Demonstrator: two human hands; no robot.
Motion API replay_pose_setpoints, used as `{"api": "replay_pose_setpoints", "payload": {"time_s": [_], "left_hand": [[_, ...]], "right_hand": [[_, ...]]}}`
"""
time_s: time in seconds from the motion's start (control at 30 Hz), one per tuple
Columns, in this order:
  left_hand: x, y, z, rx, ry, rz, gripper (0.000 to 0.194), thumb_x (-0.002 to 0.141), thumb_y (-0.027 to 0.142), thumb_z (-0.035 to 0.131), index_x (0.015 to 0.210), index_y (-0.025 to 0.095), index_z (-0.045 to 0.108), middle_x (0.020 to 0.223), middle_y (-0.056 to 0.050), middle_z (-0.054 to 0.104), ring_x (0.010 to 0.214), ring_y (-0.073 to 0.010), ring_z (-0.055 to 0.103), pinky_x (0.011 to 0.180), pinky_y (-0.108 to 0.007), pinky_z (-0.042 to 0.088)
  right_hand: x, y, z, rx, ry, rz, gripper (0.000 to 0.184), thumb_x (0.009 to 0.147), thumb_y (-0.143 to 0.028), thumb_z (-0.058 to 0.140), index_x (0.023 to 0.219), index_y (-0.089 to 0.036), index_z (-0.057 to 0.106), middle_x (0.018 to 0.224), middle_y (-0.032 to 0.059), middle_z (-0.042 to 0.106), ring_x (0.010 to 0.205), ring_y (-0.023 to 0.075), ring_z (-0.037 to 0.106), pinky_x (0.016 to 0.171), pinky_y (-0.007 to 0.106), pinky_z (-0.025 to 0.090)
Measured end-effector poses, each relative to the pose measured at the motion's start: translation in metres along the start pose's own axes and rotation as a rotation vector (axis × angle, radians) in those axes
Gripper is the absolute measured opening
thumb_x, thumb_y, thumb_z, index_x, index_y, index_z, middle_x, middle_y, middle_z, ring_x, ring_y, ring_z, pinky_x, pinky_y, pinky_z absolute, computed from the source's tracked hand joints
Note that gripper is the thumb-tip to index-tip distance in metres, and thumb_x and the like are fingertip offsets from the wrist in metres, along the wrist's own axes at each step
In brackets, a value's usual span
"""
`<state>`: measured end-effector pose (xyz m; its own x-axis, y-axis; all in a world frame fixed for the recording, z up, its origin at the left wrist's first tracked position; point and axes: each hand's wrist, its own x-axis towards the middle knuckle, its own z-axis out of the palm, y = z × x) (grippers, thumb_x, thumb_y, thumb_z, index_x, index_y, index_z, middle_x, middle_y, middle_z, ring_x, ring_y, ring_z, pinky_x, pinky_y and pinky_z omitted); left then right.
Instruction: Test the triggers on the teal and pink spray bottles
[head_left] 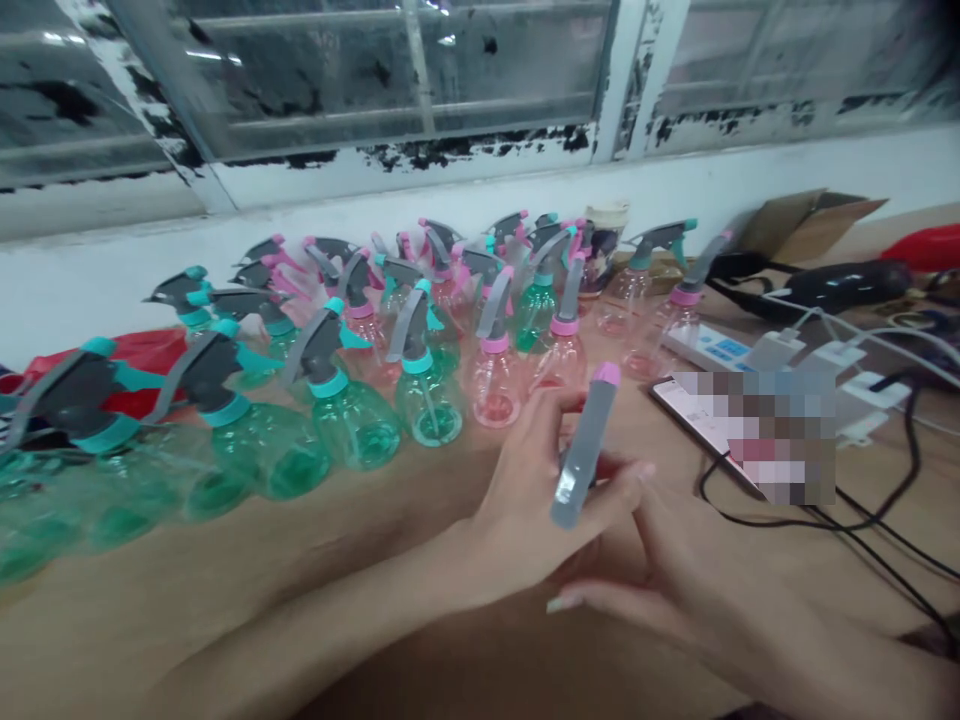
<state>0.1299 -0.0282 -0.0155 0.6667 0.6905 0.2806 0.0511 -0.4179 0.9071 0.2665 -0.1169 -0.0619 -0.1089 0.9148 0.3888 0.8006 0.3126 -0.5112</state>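
Note:
My left hand point(525, 490) is closed around a grey spray head point(585, 450) with a pink nozzle tip. It is held above the table in front of the pink bottles, and whatever lies below the head is hidden by my hands. My right hand point(667, 560) meets the left from the right side, its thumb stretched out beneath and its other fingers curled mostly behind the left hand. What they grip is hidden. Nearest to my hands stand a pink spray bottle point(495, 385) and another pink spray bottle point(566, 350), both upright with grey heads.
Several green spray bottles point(360, 425) line the table's left side, with more bottles behind. To the right lie a phone point(701, 425), partly blurred out, a power strip point(705, 345) with plugs, and black cables point(787, 522). Behind are a cardboard box point(806, 225) and a windowed wall point(300, 190).

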Motion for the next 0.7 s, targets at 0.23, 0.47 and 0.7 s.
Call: {"api": "replay_pose_setpoints", "payload": {"time_s": [0.23,0.47,0.7], "left_hand": [[0.026,0.005,0.033,-0.065,-0.142,-0.007,0.059,0.077,0.033,0.075,0.124,0.021,0.041,0.109,-0.007,0.064,0.101,-0.0253,0.063,0.095,-0.047,0.05],[0.023,-0.012,0.033,0.088,-0.135,-0.075,0.08,0.079,0.044,0.072,0.141,0.024,0.027,0.15,-0.012,0.037,0.138,-0.03,0.037,0.114,-0.051,0.032],[0.004,-0.042,0.011,0.165,-0.058,-0.209,0.047,0.086,0.028,0.063,0.129,0.024,0.042,0.136,-0.008,0.048,0.127,-0.0248,0.048,0.108,-0.047,0.041]], "right_hand": [[-0.006,0.009,-0.031,-0.053,0.022,0.185,0.051,0.081,-0.045,0.059,0.128,-0.034,0.047,0.109,0.0058,0.071,0.09,0.0311,0.07,0.068,0.043,0.059],[0.009,0.06,-0.062,-0.235,0.095,0.196,0.047,0.083,-0.051,0.058,0.116,-0.018,0.05,0.101,0.0149,0.067,0.091,0.0341,0.065,0.073,0.047,0.053],[0.053,0.112,-0.077,-0.446,0.121,0.113,0.053,0.085,-0.065,0.05,0.106,-0.017,0.055,0.103,0.0184,0.065,0.102,0.0391,0.059,0.083,0.054,0.049]]}}
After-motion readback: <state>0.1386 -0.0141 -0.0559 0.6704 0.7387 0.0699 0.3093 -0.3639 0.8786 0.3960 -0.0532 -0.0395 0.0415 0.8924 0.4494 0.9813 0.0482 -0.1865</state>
